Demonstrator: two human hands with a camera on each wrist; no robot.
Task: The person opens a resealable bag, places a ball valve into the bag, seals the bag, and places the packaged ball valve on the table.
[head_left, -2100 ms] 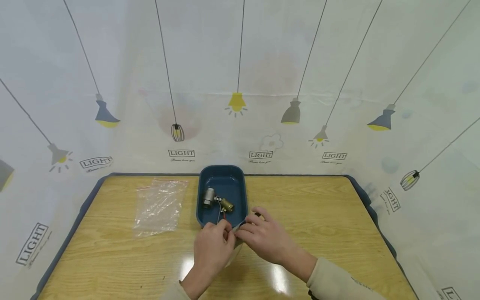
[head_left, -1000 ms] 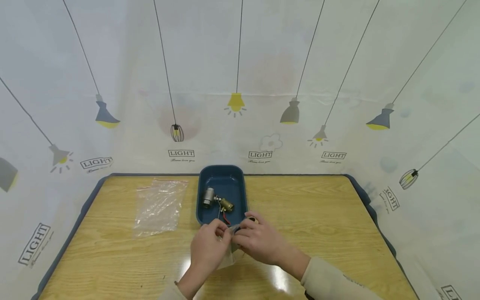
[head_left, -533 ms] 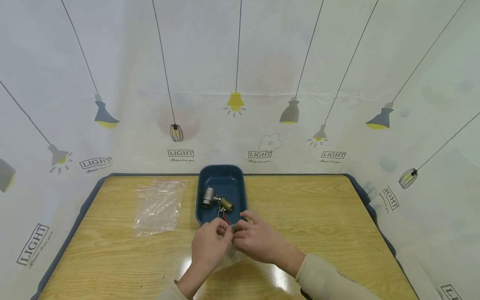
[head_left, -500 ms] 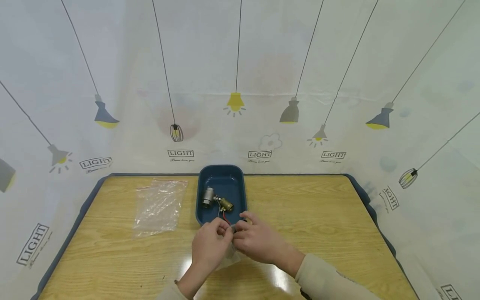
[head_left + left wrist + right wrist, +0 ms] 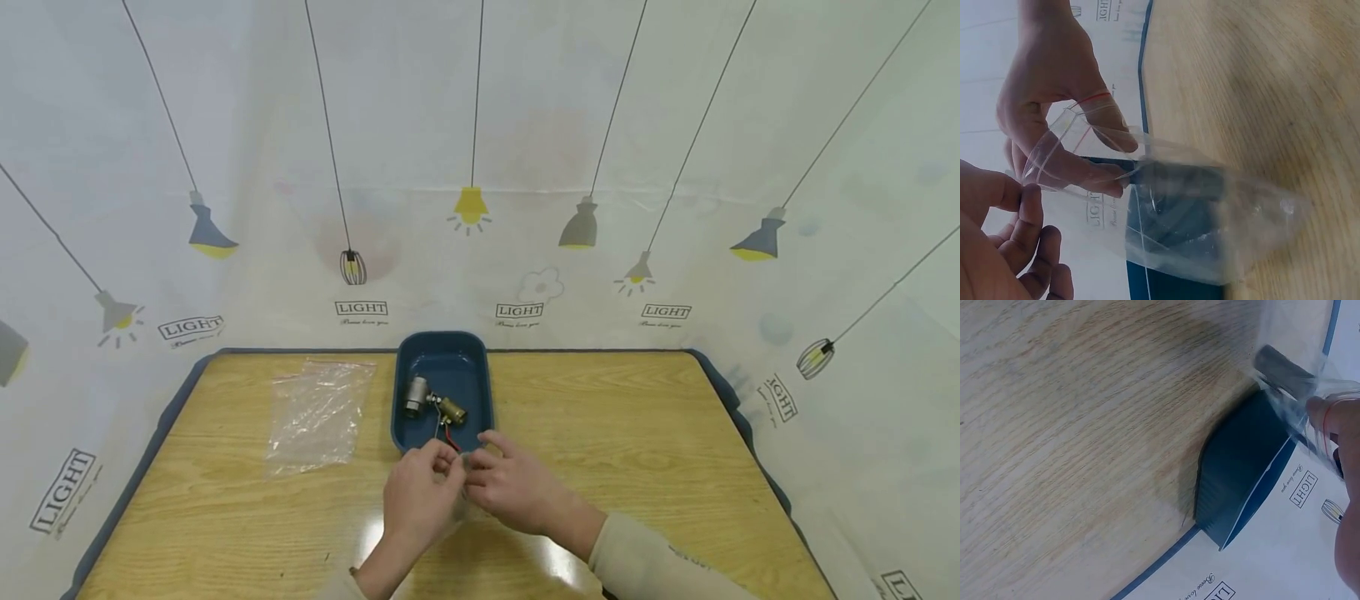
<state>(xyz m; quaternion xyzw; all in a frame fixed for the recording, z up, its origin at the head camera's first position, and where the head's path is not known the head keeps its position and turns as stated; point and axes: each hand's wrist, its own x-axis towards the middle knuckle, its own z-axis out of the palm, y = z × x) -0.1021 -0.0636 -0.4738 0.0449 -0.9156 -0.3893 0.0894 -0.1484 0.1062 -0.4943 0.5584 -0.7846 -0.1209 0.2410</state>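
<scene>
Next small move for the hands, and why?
I'd probably have the right hand ease the dark part deeper into the bag: the left hand pinches the rim, the mouth is spread, and the part appears already inside, with slack film beyond its far end.

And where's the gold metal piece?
In the head view, the gold metal piece is inside the blue tray, just right of the silver piece and beyond the left hand.
</scene>
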